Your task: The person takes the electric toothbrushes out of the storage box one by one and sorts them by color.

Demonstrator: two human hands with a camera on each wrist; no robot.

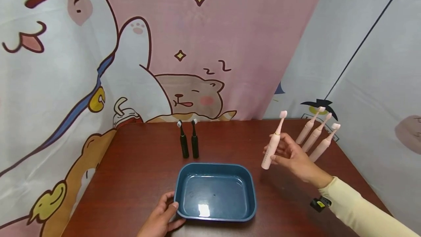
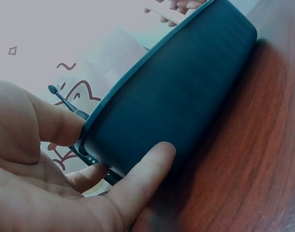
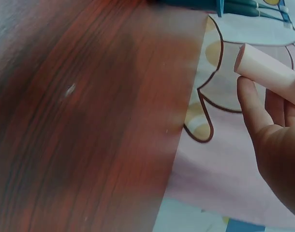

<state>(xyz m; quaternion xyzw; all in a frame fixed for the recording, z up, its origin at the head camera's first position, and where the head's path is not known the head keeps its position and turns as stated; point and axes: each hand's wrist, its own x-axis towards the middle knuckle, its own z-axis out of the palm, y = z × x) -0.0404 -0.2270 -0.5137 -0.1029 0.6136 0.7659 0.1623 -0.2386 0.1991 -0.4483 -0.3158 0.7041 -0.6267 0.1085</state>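
Note:
My right hand (image 1: 294,158) holds a pink electric toothbrush (image 1: 271,149) by its handle, brush head up, above the table right of the tray. In the right wrist view the handle's flat base (image 3: 240,58) points away from the fingers. At its near left corner, a blue rectangular tray (image 1: 215,215) is gripped by my left hand (image 1: 162,213), thumb near the rim. The left wrist view shows the tray's outer wall (image 2: 171,92) with fingers against it. Nothing lies in the tray.
Two black electric toothbrushes (image 1: 195,145) stand behind the tray. Several pink toothbrushes (image 1: 320,149) stand at the right, beyond the right hand. A cartoon-printed curtain (image 1: 250,46) hangs behind the brown table (image 1: 138,171). A black and yellow wrist device (image 1: 319,204) sits by the right cuff.

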